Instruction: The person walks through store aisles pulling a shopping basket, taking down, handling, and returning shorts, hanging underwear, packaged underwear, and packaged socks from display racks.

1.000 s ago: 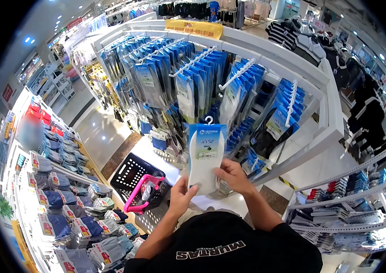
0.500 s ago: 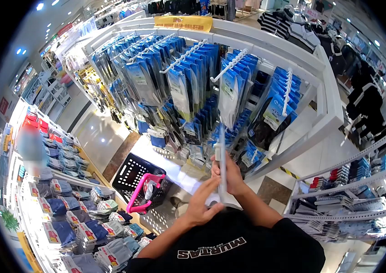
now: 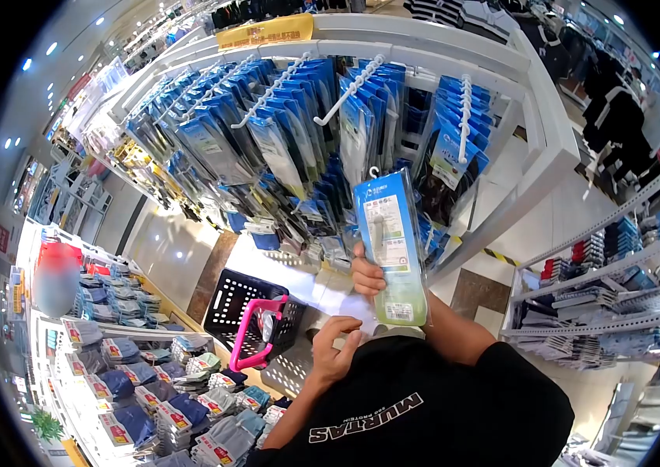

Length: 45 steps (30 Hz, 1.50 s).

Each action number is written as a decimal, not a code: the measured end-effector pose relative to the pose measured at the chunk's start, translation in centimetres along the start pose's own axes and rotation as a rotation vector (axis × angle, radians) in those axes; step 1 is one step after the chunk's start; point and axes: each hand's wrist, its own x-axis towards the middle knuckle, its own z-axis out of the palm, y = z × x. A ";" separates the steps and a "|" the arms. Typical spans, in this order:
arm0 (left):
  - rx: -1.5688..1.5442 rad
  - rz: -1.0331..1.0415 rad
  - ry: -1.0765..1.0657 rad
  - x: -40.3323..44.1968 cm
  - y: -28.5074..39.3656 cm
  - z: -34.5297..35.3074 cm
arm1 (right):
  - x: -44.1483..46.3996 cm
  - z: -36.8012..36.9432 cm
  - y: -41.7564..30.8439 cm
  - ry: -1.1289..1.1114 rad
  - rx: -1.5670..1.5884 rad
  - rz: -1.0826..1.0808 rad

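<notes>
A flat packet (image 3: 394,257) with a blue top, a green lower end and printed labels stands nearly upright in front of my chest, a small white hook at its top. My right hand (image 3: 367,272) grips it, fingers curled round its left edge and the rest of the hand hidden behind it. Just left of the packet's lower end, my left hand (image 3: 335,347) is apart from it, its fingers loosely bent with nothing between them. Beyond the packet, similar blue-topped packets (image 3: 361,117) hang in rows on white hooks of a white rack (image 3: 536,167).
A black basket (image 3: 228,300) with a pink handle (image 3: 246,342) is on the floor, left of my hands. Folded packed goods (image 3: 131,420) fill a shelf at lower left. Another white shelf (image 3: 598,292) with folded items stands at right.
The packet has been turned from its front, through edge-on, to its labelled back. My left hand has let go and moved away from it. The view has shifted, with the rack now further left.
</notes>
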 end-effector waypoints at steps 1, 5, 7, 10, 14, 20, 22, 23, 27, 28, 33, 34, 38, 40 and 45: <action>-0.001 -0.024 0.010 -0.2 -0.2 0.0 | 0.4 -0.3 -0.4 -0.030 -0.062 -0.012; 0.008 -0.101 0.100 -0.9 -2.0 -0.3 | 3.5 5.4 -0.5 0.988 -0.705 -0.484; -0.009 -0.227 0.194 -1.1 -3.7 -1.3 | 3.3 4.6 -2.3 0.880 -1.198 -0.640; 0.063 -0.235 0.367 -0.9 -5.8 -3.5 | 4.3 5.1 -3.6 0.829 -1.570 -0.774; 0.191 -0.260 0.509 -1.0 -8.1 -7.5 | 6.3 6.0 -4.9 0.862 -1.714 -0.808; 0.637 -0.176 0.625 -1.5 -10.7 -12.1 | 7.8 4.6 -5.8 0.974 -1.858 -0.775; 0.761 -0.264 0.621 -3.3 -13.8 -13.0 | 7.4 3.5 -6.4 0.996 -1.901 -0.848; 0.757 -0.308 0.631 -4.4 -15.4 -12.9 | 7.2 3.2 -6.8 0.992 -2.020 -0.875; 0.842 -0.467 0.623 -7.8 -17.7 -12.1 | 6.6 3.5 -6.4 0.992 -2.143 -0.876; 0.788 -0.456 0.656 -7.8 -17.4 -12.5 | 6.7 3.7 -6.1 0.920 -2.213 -0.963; 0.777 -0.318 0.697 -5.7 -13.4 -14.1 | 5.3 3.9 -2.4 0.798 -2.268 -0.965; 0.856 -0.220 0.745 -5.0 -13.6 -14.6 | 5.4 3.7 -1.8 0.768 -2.210 -0.907; 0.880 -0.285 0.723 -3.1 -15.2 -16.8 | 7.8 2.5 0.6 0.706 -2.013 -0.699; 0.789 -0.383 0.702 -2.9 -17.4 -17.5 | 10.0 2.3 1.5 0.691 -1.952 -0.626; 1.054 -0.450 0.690 -2.6 -18.3 -18.2 | 14.3 0.4 1.8 0.777 -1.972 -0.610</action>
